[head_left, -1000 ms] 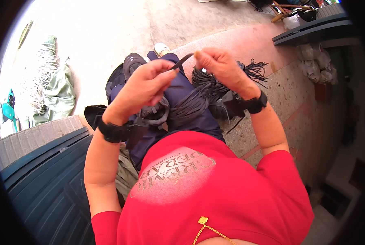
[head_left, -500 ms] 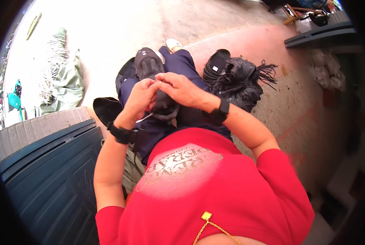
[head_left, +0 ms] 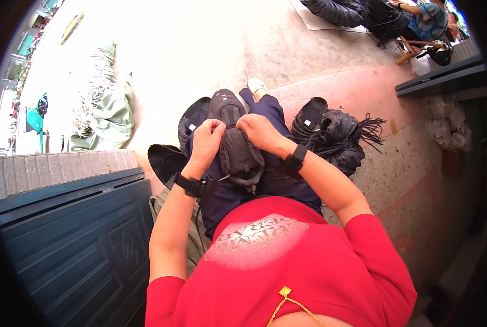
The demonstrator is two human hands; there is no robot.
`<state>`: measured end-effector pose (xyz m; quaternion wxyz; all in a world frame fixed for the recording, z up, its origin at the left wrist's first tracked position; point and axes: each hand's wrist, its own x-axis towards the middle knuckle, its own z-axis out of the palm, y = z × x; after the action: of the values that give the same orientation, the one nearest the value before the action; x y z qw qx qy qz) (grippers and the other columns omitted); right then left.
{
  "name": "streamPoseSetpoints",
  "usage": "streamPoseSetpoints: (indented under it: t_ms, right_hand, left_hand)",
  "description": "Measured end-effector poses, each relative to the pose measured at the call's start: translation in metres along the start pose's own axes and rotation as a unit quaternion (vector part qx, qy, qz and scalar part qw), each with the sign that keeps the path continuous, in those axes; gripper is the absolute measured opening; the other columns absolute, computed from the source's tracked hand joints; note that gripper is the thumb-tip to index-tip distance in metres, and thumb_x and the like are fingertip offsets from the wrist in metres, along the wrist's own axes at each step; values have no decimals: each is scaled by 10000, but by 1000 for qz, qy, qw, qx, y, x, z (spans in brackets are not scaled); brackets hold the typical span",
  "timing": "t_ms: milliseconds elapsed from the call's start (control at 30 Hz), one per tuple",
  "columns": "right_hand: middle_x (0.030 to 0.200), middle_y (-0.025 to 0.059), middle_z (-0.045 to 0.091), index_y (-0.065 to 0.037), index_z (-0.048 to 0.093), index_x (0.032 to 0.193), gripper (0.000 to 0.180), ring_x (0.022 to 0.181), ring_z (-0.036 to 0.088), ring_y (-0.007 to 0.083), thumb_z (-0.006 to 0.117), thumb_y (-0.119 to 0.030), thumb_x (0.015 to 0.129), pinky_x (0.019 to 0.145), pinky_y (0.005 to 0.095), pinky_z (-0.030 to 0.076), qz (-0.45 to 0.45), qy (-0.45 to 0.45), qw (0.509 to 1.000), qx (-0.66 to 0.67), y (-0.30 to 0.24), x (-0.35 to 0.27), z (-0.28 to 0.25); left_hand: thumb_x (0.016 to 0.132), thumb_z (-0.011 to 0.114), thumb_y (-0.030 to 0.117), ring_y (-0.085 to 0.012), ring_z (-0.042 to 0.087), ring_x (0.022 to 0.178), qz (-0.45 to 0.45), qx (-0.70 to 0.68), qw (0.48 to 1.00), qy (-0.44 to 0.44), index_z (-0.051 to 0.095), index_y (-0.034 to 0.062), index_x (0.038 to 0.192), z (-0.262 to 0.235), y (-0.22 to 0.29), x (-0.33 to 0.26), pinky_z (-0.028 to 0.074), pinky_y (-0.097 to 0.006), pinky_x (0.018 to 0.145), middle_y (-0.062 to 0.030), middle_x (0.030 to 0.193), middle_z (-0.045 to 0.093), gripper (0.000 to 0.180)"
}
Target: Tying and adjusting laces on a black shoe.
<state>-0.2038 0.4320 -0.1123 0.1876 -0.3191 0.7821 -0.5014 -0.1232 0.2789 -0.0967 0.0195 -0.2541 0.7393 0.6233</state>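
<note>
In the seated person's lap, on dark trousers [head_left: 219,209], a black shoe [head_left: 240,153] lies with its heel toward the body and its toe pointing away. Its throat sits between the two sets of fingertips: the left hand [head_left: 207,140] pinches narrow at one edge, the right hand [head_left: 261,132] likewise opposite. I can't tell what either grips. Farther right, a black heap [head_left: 336,131] rests on the floor; well beyond, another person [head_left: 426,24] appears.
</note>
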Motion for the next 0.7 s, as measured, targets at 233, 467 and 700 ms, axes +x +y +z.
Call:
streamPoseSetpoints:
  t_ms: [233, 467, 700]
  right_hand:
    - [784, 175, 572, -1, 590, 868, 196, 797, 556, 344, 515, -173, 813, 698, 404, 437, 62, -53, 996, -44, 2, 2, -4]
    - [833, 160, 551, -6, 596, 863, 170, 815, 547, 321, 530, -146, 794, 728, 390, 447, -27, -42, 991, -122, 15, 0, -10]
    - [814, 162, 519, -11, 560, 799, 90, 816, 528, 329, 554, -92, 759, 707, 397, 447, -89, -57, 976, -190, 15, 2, -11]
  left_hand:
    - [687, 674, 111, -237, 564, 747, 154, 311, 938, -1, 587, -6, 909, 6, -14, 0, 456, -310, 682, -130, 836, 568, 265]
    - [661, 682, 139, -269, 544, 798, 160, 292, 943, 4, 605, 12, 867, 7, -13, 1, 440, -349, 717, -123, 827, 564, 254]
    - [652, 691, 141, -261, 544, 779, 170, 274, 947, 3, 607, 13, 871, 6, -15, 0, 440, -346, 706, -116, 799, 562, 267]
